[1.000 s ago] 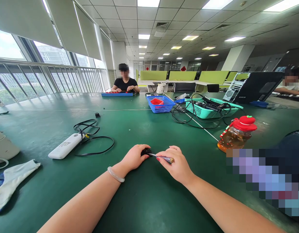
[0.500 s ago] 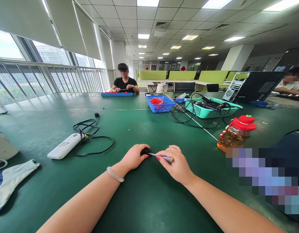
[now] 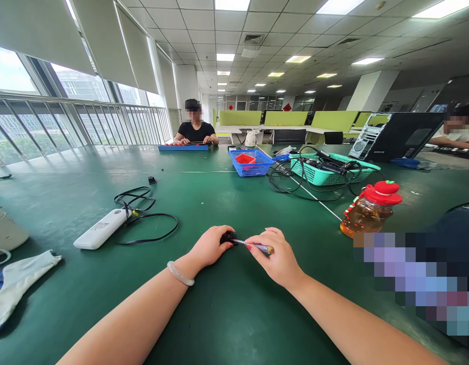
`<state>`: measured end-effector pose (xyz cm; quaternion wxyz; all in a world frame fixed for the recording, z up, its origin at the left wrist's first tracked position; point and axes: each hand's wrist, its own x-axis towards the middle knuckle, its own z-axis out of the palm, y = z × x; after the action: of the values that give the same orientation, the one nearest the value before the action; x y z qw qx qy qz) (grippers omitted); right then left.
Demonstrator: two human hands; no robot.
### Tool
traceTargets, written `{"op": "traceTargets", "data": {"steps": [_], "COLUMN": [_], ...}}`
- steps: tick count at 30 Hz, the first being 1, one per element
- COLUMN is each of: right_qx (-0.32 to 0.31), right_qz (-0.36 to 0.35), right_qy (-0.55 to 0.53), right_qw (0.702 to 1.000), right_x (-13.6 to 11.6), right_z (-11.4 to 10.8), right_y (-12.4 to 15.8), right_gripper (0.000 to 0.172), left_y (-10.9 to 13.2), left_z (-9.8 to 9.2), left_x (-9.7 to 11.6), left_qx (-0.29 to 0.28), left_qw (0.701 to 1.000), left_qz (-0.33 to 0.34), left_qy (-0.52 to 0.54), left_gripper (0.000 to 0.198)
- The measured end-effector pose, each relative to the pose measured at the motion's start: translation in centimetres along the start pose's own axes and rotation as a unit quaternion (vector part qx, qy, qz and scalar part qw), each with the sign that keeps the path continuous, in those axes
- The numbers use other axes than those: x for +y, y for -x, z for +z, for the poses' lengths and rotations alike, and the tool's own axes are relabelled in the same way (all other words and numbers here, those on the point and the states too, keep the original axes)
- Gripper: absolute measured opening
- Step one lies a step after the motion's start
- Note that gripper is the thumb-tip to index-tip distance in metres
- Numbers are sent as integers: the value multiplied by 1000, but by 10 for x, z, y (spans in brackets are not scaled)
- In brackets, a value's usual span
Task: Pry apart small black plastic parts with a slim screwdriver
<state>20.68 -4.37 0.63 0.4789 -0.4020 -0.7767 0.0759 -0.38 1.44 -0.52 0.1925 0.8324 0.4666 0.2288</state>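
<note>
at the near centre of the head view, just above a broad, dark green, smooth surface [image 3: 234, 319], two bare hands meet over one little job. on the left, the left hand [image 3: 210, 247] has its grip closed around a small, black, rough-looking object [image 3: 228, 237], thumb near, fingers curled over the far side, most likely to stop it turning or sliding. whether it rests on the surface or hangs just above, i can't tell; the fingers cover too much.

opposite, the right hand [image 3: 278, 256] has its grip closed on a slim, tan-ended, metal-shafted hand tool [image 3: 262, 248], pinched well forward, which looks like a choice for fine control. its shaft points leftward at the black object; tip contact is too small to call.

out to the left, a white, oblong, plastic device [image 3: 102, 230] lies with a thin, black, looped cord [image 3: 164, 240], clear of both forearms. over on the right stands a red-lidded, clear bottle of amber liquid [image 3: 371, 210], well apart from the tool. farther off, a blue, perforated plastic basket [image 3: 254, 171] and a turquoise, perforated plastic basket [image 3: 321, 177] hold loose parts and cables, seemingly parked there to leave elbow room.
</note>
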Motion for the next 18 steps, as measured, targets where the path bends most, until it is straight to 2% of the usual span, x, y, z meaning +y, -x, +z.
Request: {"op": "traceTargets", "data": {"steps": [18], "right_qx": [5], "right_qz": [-1], "right_qy": [3], "right_qw": [1000], "right_x": [-1], "right_z": [-1], "right_y": [0], "right_gripper": [13], "left_y": [0], "left_z": [0], "left_x": [2], "left_qx": [5], "left_qw": [1000], "left_qz": [0], "left_qy": [0], "left_gripper": [29]}}
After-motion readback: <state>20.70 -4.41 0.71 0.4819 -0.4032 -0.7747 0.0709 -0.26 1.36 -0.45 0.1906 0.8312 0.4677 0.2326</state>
